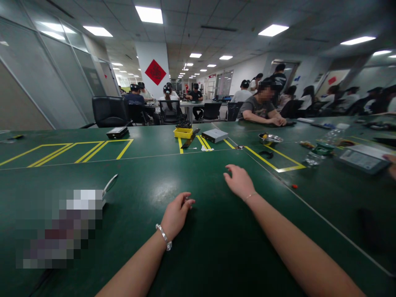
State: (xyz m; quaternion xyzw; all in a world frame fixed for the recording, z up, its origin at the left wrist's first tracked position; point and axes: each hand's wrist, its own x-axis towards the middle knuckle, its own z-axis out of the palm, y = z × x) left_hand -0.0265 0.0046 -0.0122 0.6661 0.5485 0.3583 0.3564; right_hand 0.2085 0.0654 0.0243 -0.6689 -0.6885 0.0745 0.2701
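Observation:
My left hand rests on the green table, with a silver bracelet at its wrist. Its fingers are curled in and pinched together around something small that I cannot make out. My right hand lies palm down on the table a little farther out. The fingers of that hand are loosely spread and hold nothing. Both forearms reach in from the bottom edge.
A yellow tray, a grey box, a dark device and a metal bowl lie on the far side among yellow floor-tape lines. A plastic bottle lies to the right. People sit at tables behind.

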